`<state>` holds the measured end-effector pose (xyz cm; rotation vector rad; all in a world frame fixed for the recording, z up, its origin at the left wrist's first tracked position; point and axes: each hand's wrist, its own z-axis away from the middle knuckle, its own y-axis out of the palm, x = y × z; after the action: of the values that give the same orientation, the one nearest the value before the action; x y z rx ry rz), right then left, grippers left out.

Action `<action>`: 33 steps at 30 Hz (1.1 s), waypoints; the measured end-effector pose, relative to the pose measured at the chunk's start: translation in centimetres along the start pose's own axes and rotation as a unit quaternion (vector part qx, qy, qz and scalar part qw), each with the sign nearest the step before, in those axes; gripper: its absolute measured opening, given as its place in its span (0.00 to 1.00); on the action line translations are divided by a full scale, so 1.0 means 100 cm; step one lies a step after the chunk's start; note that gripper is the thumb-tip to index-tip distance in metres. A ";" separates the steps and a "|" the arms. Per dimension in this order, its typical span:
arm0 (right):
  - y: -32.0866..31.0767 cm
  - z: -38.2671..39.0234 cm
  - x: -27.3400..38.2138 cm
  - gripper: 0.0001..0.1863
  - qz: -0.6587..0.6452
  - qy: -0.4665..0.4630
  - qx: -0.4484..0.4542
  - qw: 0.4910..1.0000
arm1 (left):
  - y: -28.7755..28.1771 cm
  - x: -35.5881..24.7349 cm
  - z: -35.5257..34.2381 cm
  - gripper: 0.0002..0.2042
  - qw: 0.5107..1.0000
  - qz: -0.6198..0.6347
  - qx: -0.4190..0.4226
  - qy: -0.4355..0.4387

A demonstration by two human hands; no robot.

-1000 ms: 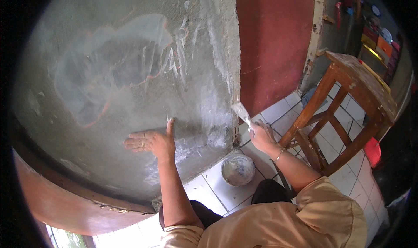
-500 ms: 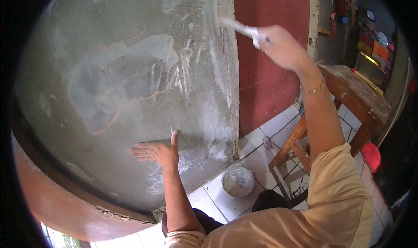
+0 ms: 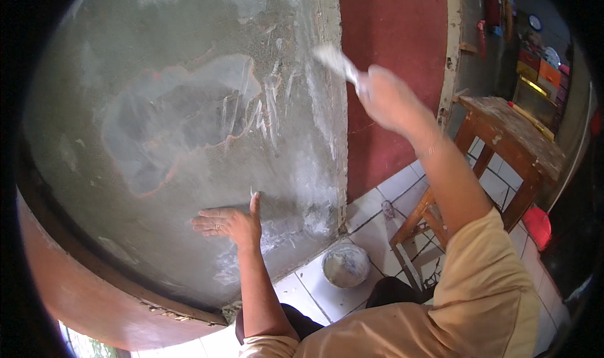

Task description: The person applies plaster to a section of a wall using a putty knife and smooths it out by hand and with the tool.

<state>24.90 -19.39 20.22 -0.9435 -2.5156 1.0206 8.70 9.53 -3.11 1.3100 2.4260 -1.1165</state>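
My left hand lies flat on the grey plastered wall, its fingers pointing left and the thumb up. In my closed right hand is a paintbrush with whitish bristles, slightly blurred by motion. Its tip is at the wall's right edge strip, where white smears run down; I cannot tell whether it touches. A paler patch with an orange-brown outline marks the wall left of the brush. White streaks lie between the patch and the edge. Below stands a round bucket with whitish contents.
A dark red wall section adjoins the plaster's right edge. On the white tiled floor at right stands a wooden stool with a worn top. Behind it are coloured drawers and a red object.
My right hand and the brush have moved down and a little left along the wall's edge. The left hand stays flat in nearly the same place.
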 end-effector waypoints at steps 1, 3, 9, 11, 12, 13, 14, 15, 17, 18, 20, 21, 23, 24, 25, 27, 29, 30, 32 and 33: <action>0.007 0.023 -0.006 0.11 -0.011 -0.004 0.025 1.000 | 0.001 -0.005 0.000 0.70 1.000 0.004 0.008 -0.004; 0.009 0.048 -0.018 0.12 -0.055 -0.019 0.065 0.996 | -0.001 -0.011 0.001 0.70 1.000 0.006 0.025 -0.015; -0.048 0.004 -0.014 0.08 -0.155 0.007 0.005 0.988 | -0.009 -0.013 -0.001 0.70 0.998 0.014 0.050 -0.031; -0.068 -0.035 -0.022 0.10 -0.135 -0.014 -0.064 0.989 | -0.008 -0.013 -0.002 0.70 0.999 0.021 0.040 -0.025; -0.073 -0.054 -0.027 0.10 -0.123 -0.018 -0.103 0.987 | -0.007 -0.012 -0.001 0.70 0.999 0.023 0.036 -0.022; -0.076 -0.073 -0.029 0.11 -0.115 -0.042 -0.123 0.985 | -0.007 -0.009 -0.002 0.70 0.999 0.022 0.034 -0.024; -0.082 -0.083 -0.029 0.12 -0.100 -0.065 -0.144 0.982 | -0.006 -0.011 -0.001 0.70 0.999 0.028 0.035 -0.024; -0.083 -0.089 -0.028 0.12 -0.106 -0.045 -0.136 0.984 | -0.006 -0.013 0.000 0.70 0.999 0.034 0.035 -0.023; -0.080 -0.096 -0.023 0.12 -0.124 -0.007 -0.117 0.985 | -0.006 -0.013 0.000 0.70 0.998 0.028 0.040 -0.027; -0.071 -0.092 -0.026 0.12 -0.086 -0.010 -0.101 0.991 | -0.006 -0.014 0.000 0.70 0.998 0.027 0.042 -0.028; -0.039 -0.072 -0.029 0.13 -0.013 -0.019 -0.067 0.997 | -0.004 -0.010 0.000 0.70 0.999 0.010 0.038 -0.024; -0.030 -0.050 -0.020 0.12 -0.024 0.003 -0.019 1.000 | -0.002 -0.006 0.001 0.70 0.999 0.001 0.038 -0.025; -0.021 0.006 -0.008 0.12 -0.044 -0.025 -0.001 0.999 | -0.005 -0.006 0.001 0.70 1.000 0.008 0.022 -0.018; -0.014 0.024 -0.012 0.12 -0.057 -0.076 -0.028 0.995 | -0.004 -0.007 0.001 0.70 1.000 0.010 0.014 -0.014; -0.017 0.026 -0.014 0.11 -0.071 -0.068 -0.033 0.995 | -0.005 -0.008 0.001 0.70 1.000 0.012 0.014 -0.014; -0.025 0.026 -0.013 0.10 -0.102 -0.053 -0.041 0.993 | -0.006 -0.007 0.001 0.70 1.000 0.012 0.015 -0.016; -0.050 -0.001 -0.017 0.11 -0.115 -0.022 -0.056 0.992 | -0.003 -0.009 0.002 0.70 0.999 0.019 0.030 -0.019; -0.065 -0.018 -0.018 0.12 -0.128 0.002 -0.063 0.990 | -0.003 -0.011 0.002 0.70 0.999 0.026 0.034 -0.021; -0.083 -0.063 -0.032 0.13 -0.102 -0.054 -0.141 0.983 | -0.003 -0.012 0.001 0.69 0.999 0.034 0.023 -0.009; -0.093 -0.086 -0.036 0.13 -0.116 -0.065 -0.161 0.978 | -0.003 -0.012 0.000 0.69 0.999 0.037 0.018 -0.004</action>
<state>27.14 -22.31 32.85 -0.6526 -2.8747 0.6357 9.18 8.64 -2.42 1.3911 2.3410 -1.1491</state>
